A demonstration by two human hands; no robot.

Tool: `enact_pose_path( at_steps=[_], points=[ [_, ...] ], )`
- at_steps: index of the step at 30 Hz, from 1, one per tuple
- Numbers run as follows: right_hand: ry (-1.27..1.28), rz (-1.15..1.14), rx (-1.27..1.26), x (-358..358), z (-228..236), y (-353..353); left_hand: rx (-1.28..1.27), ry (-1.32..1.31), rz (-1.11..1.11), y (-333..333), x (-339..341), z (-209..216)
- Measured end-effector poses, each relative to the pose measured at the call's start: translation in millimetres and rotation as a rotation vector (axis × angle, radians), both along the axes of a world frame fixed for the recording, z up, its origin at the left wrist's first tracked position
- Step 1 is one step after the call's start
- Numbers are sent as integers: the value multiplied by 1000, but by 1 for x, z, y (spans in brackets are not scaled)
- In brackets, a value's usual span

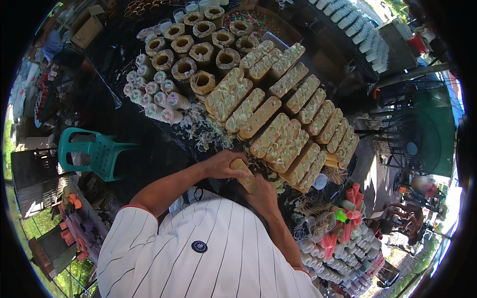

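Observation:
Close to my body, a tan oblong block with rounded ends is held between both hands. My left hand is closed round its far end. My right hand grips the near end. Just beyond, rows of similar tan blocks stand packed together, many with pale, mottled tops. Pale shavings lie in a heap to the left of these rows. Behind the heap is a cluster of white and pastel cylinders. Farther back, several thick tan tubes stand upright with dark round openings.
A green plastic chair stands at my left. On the right are a pale blue cup, pink-red cylinders and a large pile of white cylinders. A cardboard tray of coloured bits lies at the back. Another person is at the far right.

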State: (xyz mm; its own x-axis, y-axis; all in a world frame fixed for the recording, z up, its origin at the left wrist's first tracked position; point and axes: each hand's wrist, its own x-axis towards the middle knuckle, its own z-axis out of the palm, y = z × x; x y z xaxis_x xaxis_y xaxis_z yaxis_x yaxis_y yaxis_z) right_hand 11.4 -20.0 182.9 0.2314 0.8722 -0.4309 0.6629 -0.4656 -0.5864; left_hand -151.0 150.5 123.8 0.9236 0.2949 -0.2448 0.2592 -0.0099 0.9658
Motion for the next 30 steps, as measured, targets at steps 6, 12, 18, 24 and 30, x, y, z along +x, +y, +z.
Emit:
enact_pose_path(
  at_steps=[6, 12, 18, 24, 30],
  points=[
    [-249, -80, -150, -27, 14, 18, 339, -213, -252, 55, -8, 18],
    [-381, -234, -147, -62, -1, 54, 322, -352, -151, 155, -57, 51],
    [-418, -284, -111, -70, -3, 68, 631, -315, 91, 256, -85, 38],
    [-420, -263, -145, -68, 0, 79, 811, -126, -3, 306, -81, 20],
    [-412, -241, -226, -64, -1, 78, 1078, -21, -266, 306, -44, -16]
  ],
)
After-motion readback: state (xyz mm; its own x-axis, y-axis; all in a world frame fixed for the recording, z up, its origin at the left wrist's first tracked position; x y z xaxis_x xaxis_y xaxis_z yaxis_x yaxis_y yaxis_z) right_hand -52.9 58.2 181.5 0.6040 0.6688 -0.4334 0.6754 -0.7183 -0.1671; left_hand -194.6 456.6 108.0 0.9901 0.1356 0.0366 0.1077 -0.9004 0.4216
